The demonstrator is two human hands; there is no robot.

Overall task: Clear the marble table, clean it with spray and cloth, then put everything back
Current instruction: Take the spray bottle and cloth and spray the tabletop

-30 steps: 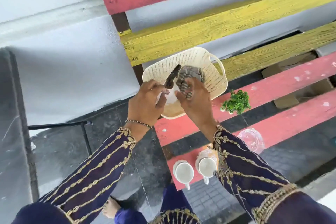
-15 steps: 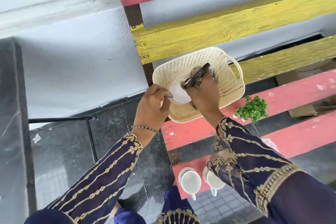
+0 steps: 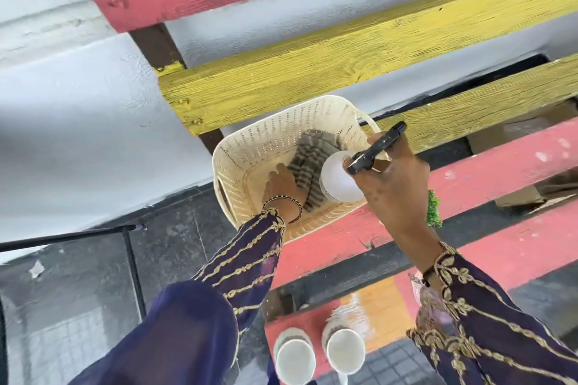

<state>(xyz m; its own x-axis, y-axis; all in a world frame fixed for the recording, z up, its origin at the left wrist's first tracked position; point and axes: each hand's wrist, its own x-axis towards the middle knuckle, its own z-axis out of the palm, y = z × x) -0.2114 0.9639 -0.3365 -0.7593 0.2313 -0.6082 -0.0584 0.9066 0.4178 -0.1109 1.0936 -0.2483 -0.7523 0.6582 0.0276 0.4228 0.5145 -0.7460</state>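
A cream plastic basket (image 3: 250, 141) sits on a red bench slat (image 3: 488, 172). Inside it lies a grey striped cloth (image 3: 309, 156). My left hand (image 3: 281, 186) reaches down into the basket, and its fingers close on the cloth's left edge. My right hand (image 3: 395, 187) holds a white spray bottle (image 3: 339, 180) by its black trigger head. The bottle hangs tilted over the basket's right side, just above the cloth.
Two white cups (image 3: 294, 361) (image 3: 344, 352) stand on the lowest red slat near my knees. A small green plant (image 3: 433, 206) shows behind my right wrist. Yellow slats run behind the basket. A black metal frame (image 3: 133, 262) stands at the left over dark floor tiles.
My right hand has lifted the spray bottle up and right, out of the basket. My left hand has moved from the basket's rim down onto the striped cloth.
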